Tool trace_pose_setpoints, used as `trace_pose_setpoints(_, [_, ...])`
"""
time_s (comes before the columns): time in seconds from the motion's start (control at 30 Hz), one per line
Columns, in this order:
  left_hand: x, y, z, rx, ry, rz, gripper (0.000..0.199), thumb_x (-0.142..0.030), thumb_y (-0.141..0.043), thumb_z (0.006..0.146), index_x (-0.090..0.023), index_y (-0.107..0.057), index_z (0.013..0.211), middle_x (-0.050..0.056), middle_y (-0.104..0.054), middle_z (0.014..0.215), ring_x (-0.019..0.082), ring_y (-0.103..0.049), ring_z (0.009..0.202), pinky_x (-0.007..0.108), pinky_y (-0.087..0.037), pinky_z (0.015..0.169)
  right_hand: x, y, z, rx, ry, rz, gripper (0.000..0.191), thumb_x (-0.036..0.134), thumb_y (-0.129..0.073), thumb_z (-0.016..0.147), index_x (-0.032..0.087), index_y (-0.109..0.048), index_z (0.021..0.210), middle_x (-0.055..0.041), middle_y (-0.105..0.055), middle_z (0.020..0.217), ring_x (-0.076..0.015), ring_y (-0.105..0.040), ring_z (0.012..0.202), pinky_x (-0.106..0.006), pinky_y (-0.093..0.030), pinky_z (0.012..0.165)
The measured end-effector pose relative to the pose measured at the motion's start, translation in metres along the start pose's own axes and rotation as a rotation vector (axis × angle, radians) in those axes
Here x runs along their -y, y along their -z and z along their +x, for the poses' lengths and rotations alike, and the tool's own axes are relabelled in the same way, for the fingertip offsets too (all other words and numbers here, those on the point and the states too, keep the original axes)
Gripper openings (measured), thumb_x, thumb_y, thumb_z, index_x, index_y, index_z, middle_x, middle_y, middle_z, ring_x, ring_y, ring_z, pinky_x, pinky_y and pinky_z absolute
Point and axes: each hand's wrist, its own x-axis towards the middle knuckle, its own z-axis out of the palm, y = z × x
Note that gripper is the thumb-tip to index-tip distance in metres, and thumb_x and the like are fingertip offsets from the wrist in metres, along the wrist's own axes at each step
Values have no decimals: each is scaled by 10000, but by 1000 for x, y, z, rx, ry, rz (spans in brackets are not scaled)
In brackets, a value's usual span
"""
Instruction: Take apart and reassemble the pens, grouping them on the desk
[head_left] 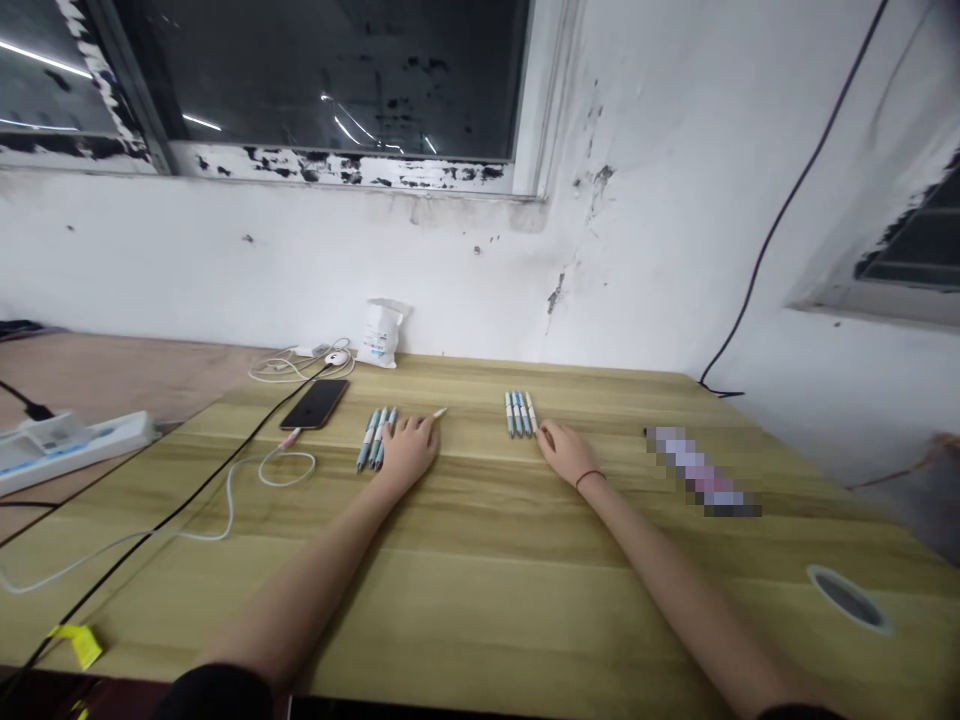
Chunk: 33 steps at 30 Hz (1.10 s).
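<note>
My left hand (409, 447) lies on the desk with its fingers closed around a light-coloured pen, whose pale tip (440, 412) sticks out past the fingertips; the rest of it is hidden. Just left of that hand is a group of blue-green and white pens (367, 440) lying side by side, partly covered by the thumb. Toward the middle, several blue and white pens (513, 414) lie in a neat row. At the row's right end is a pale pinkish pen (531, 412), and the curled fingertips of my right hand (568, 450) pinch its near end.
A dark phone (315, 404) with a white cable (231, 500) lies left. A black cord (187, 497) crosses the wooden desk (465, 590). A white packet (380, 335) stands at the wall, a power strip (112, 440) far left. A blurred-out item (701, 470) and a cable hole (849, 598) are right.
</note>
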Motion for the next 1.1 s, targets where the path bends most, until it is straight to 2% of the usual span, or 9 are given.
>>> trace_pose_setpoints(0.1, [-1, 0, 0, -35, 2, -29, 298, -263, -393, 883, -281, -584, 1111, 70, -619, 1025, 282, -500, 1033, 581, -204, 957, 5, 3, -9, -12, 1, 19, 193, 290, -397, 889, 205, -568, 920, -47, -652, 830, -160, -561, 677, -242, -284, 548])
trace_pose_setpoints(0.23, [-3, -2, 4, -40, -72, -190, 335, -179, -413, 860, -244, -562, 1153, 90, -589, 1024, 251, -510, 1005, 444, -366, 885, 17, 8, -26, -22, 70, 90, 177, 262, -398, 880, 210, -559, 933, -36, -649, 796, -166, -570, 674, -244, -322, 567])
trace_pose_setpoints(0.4, [-25, 1, 1, -61, -194, -727, 280, -210, -419, 865, -176, -534, 1118, 78, -545, 994, 175, -535, 913, 329, -434, 838, 40, 13, -41, 20, 232, 295, 186, 298, -414, 886, 211, -563, 956, -40, -644, 861, -168, -587, 743, -259, -403, 651])
trace_pose_setpoints(0.53, [-56, 10, -14, 22, -124, -1264, 211, -346, -463, 866, -192, -448, 1010, 53, -535, 1005, 166, -572, 930, 322, -464, 814, 62, 16, -49, 72, 351, 463, 234, 323, -436, 889, 210, -537, 1067, -49, -637, 890, -176, -586, 801, -276, -434, 710])
trace_pose_setpoints(0.67, [-74, 17, -25, 122, -91, -1506, 225, -387, -474, 867, -208, -387, 971, 58, -543, 1030, 179, -580, 982, 348, -474, 838, 74, 20, -53, 91, 364, 585, 203, 294, -383, 914, 202, -564, 908, -34, -620, 833, -162, -568, 760, -262, -431, 684])
trace_pose_setpoints(0.77, [-75, 19, -26, 136, -109, -1472, 214, -344, -409, 905, -226, -320, 1060, 75, -559, 1054, 180, -571, 1015, 358, -484, 837, 72, 21, -52, 164, 316, 655, 249, 293, -371, 919, 193, -565, 801, -3, -605, 725, -139, -551, 663, -241, -421, 625])
trace_pose_setpoints(0.9, [-64, 25, -23, -124, -210, -1179, 489, -291, -422, 897, -281, -122, 1283, 125, -421, 1268, 168, -565, 1021, 346, -487, 825, 60, 19, -48, 218, 275, 685, 236, 310, -420, 898, 190, -604, 812, 5, -628, 698, -131, -547, 609, -230, -415, 590])
trace_pose_setpoints(1.0, [-52, 34, -20, -260, -446, -639, 399, -297, -465, 881, -255, -353, 1261, 130, -318, 1368, 233, -419, 1195, 392, -402, 933, 51, 20, -45, 182, 248, 631, 204, 316, -468, 872, 202, -636, 889, -6, -663, 741, -146, -571, 631, -238, -420, 593])
trace_pose_setpoints(1.1, [-46, 37, -19, -195, -552, -209, 246, -347, -477, 882, -250, -567, 1089, 100, -478, 1261, 260, -404, 1175, 435, -325, 948, 42, 24, -42, 121, 236, 550, 209, 325, -483, 864, 217, -657, 907, -21, -686, 807, -166, -596, 688, -256, -431, 637])
